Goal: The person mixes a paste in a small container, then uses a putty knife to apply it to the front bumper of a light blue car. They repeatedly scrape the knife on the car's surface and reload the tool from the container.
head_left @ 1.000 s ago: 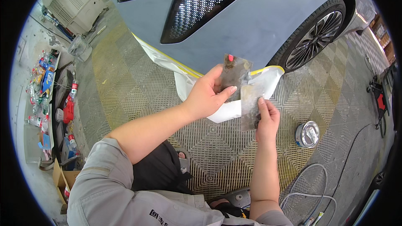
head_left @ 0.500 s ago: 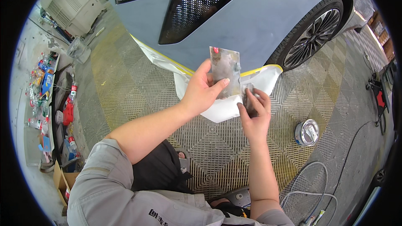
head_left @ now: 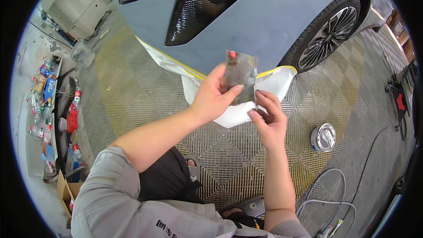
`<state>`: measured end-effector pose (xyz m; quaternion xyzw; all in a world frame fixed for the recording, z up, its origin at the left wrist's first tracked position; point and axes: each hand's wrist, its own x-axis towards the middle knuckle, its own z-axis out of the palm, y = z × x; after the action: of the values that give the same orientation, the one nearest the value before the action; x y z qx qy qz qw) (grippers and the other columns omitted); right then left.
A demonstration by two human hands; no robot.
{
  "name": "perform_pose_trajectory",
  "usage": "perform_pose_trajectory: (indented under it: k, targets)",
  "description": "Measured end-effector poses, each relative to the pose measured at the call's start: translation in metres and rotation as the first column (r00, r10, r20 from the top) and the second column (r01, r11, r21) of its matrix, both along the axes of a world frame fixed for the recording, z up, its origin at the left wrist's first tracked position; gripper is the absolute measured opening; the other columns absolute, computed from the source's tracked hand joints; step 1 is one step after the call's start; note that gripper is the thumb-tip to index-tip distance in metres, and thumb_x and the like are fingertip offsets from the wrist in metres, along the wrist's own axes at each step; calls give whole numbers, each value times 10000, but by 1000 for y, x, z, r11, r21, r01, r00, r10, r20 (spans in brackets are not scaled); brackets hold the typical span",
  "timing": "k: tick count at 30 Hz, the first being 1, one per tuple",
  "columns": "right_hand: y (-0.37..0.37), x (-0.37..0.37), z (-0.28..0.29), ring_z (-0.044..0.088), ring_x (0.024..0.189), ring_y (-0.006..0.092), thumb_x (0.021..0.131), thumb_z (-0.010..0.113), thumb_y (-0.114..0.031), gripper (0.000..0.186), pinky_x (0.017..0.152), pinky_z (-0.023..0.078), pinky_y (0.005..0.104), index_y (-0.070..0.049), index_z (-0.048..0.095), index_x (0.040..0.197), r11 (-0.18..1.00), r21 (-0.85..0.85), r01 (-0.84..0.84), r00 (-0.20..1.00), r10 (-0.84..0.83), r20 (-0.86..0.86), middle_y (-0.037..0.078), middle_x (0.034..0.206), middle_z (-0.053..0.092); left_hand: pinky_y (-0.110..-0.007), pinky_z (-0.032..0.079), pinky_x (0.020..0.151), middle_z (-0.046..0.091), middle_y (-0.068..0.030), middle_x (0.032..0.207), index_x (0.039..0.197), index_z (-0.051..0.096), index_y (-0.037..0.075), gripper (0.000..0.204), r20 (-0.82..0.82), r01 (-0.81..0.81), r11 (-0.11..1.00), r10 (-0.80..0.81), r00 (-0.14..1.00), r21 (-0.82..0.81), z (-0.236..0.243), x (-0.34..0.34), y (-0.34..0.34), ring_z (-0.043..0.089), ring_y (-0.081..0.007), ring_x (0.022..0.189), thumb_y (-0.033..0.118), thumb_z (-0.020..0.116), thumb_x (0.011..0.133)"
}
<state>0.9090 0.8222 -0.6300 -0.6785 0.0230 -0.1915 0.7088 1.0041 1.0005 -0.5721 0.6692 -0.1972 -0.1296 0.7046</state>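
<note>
1. The pale blue car [head_left: 273, 22] fills the top of your view, its dark grille panel facing you and a front wheel [head_left: 328, 33] at its right end.
2. Below the car, the grated floor [head_left: 132, 92] runs under you, yellowed in patches.
3. White masking paper [head_left: 277, 86] edged with yellow tape hangs from the car's lower edge, just behind your hands.
4. A white box-shaped unit [head_left: 79, 2] stands left of the car's nose, with bottles and clutter [head_left: 53, 105] along the floor's left edge.
5. Your left hand [head_left: 213, 97] is raised in front of the car's lower edge, thumb and fingers pinching a smeared, greyish sheet [head_left: 240, 72] held upright, with a red spot at its top corner.
6. Your right hand [head_left: 269, 119] sits just below and right of that sheet, its fingertips closed on the lower edge.
7. A round metal tin [head_left: 323, 137] rests on the floor below the wheel, well to the right of your hands.
</note>
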Motion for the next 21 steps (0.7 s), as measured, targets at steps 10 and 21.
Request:
perform_pose_trajectory:
  k: [10, 21]
  targets:
    - [-11, 8, -15, 668, 959, 113, 1130, 581, -262, 350, 869, 558, 292, 51, 731, 1173, 774, 606, 183, 982, -124, -139, 54, 1059, 739, -306, 595, 894, 756, -98, 1184, 1429, 483, 51, 436, 4, -99, 994, 99, 995, -46, 8, 2, 1, 726, -128, 1031, -11, 655, 1033]
    - [-3, 4, -17, 424, 613, 24, 1074, 692, -228, 325, 556, 338, 237, -11, 711, 832, 973, 214, 89, 975, -41, -217, -80, 657, 524, -307, 592, 893, 746, -93, 1204, 1450, 483, 56, 454, -21, -18, 998, 17, 1000, -66, 6, -5, 0, 721, -129, 1038, -10, 654, 1034]
